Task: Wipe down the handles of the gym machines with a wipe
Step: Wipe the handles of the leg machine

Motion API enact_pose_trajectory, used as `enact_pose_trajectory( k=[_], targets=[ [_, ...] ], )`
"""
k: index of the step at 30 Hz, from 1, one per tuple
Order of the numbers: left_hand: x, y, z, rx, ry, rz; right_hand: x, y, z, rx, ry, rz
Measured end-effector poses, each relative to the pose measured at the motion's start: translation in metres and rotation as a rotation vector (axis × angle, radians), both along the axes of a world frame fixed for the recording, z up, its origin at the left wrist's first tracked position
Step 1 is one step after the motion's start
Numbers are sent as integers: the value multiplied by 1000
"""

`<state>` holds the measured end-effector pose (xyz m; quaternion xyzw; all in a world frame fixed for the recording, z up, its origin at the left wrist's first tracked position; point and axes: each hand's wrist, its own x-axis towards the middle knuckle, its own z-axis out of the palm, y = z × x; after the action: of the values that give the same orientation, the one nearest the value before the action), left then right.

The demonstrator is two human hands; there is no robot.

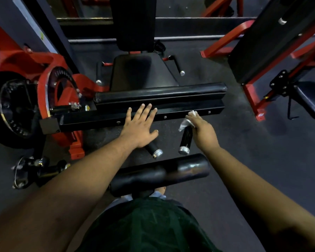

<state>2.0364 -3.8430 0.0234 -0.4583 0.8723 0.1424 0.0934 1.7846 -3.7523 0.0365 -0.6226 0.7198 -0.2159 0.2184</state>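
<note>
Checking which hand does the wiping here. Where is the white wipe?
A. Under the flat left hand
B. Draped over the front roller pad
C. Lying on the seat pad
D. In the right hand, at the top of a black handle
D: the right hand holds the white wipe at the top of the black handle, while the left hand lies flat with fingers spread on the black bar.

The left hand [139,127] lies flat, fingers spread, on the black crossbar [171,113] of a red-framed leg machine [62,91]. The right hand [201,128] pinches a white wipe [185,123] at the top of a black handle [186,140] — a second handle [154,150] juts out just beside it, under the left wrist.
</note>
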Motion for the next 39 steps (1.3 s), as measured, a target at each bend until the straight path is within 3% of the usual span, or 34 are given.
enact_pose_trajectory(
  k=[9, 12, 16, 19, 24, 27, 29, 32, 33, 39],
  targets=[
    [0, -1, -1, -4, 0, 0, 24, 95, 14, -158, -89, 110],
    [-1, 0, 0, -1, -9, -2, 5, 64, 16, -222, -66, -45],
    [0, -1, 1, 0, 1, 2, -2, 13, -7, -93, -103, -172],
    [0, 0, 2, 3, 1, -1, 24, 34, -12, -100, -151, -258],
    [0, 0, 1, 3, 3, 2, 53, 111, -1, -201, -240, -92],
    [-1, 0, 1, 3, -4, -1, 40, 102, 3, -275, -323, -347],
    [-1, 0, 1, 4, -6, -3, 25, 64, -2, -215, -486, -596],
    [0, 0, 1, 11, -8, 0, 18, 8, -13, -64, -1059, -822],
    [0, 0, 2, 15, -11, 1, 24, -1, -12, -40, -1164, -824],
    [2, -1, 1, 28, 13, -3, 56, 27, -10, 125, -1346, -876]
  ],
)
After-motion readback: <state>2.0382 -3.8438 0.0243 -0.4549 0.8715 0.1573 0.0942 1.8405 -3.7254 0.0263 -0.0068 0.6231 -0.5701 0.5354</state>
